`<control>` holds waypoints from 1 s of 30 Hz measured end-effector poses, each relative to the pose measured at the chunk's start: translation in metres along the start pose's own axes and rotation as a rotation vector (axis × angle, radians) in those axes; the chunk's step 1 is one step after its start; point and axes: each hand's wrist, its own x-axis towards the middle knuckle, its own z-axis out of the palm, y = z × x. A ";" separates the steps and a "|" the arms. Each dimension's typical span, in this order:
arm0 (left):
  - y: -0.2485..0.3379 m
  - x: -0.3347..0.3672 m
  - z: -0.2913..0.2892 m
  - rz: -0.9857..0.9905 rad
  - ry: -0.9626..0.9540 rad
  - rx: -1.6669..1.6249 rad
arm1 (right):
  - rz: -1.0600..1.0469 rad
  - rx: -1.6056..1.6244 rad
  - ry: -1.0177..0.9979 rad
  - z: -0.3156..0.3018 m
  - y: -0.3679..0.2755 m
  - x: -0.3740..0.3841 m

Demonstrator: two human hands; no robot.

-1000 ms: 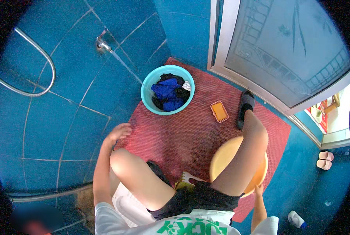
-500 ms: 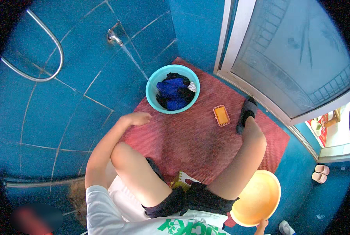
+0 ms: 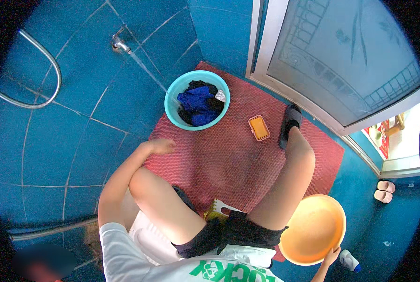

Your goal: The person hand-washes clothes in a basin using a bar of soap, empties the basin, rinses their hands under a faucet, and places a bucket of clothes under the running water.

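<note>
My right hand [image 3: 331, 256] grips the lower rim of a yellow-orange basin [image 3: 313, 228], which is tilted beside my right leg and looks empty inside. On the other side, my left hand [image 3: 163, 146] hangs loosely past my left knee, with nothing visible in it. Ahead of it stands a turquoise basin [image 3: 169, 110] holding dark blue and black clothes [image 3: 196, 99] and a small white cloth [image 3: 220, 96]. Water runs into that basin from a wall tap [image 3: 121, 45]. An orange bar of soap [image 3: 260, 128] lies in a pink soap dish [image 3: 252, 123] on the red mat.
A red mat [image 3: 229, 164] covers the floor under the turquoise basin. Under me is a yellow and white stool [image 3: 216, 210]. A frosted glass door [image 3: 341, 61] stands at the right, with pink slippers [image 3: 384, 191] farther along. A metal hose [image 3: 57, 75] loops on the left wall.
My right hand has brought the yellow-orange basin slightly outward to the right, and more of the hand shows. The view has shifted a little. My left hand stays by my knee.
</note>
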 end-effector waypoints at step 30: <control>0.020 0.207 0.077 -0.235 1.032 -2.230 | -0.073 -0.249 0.052 0.001 -0.190 -0.087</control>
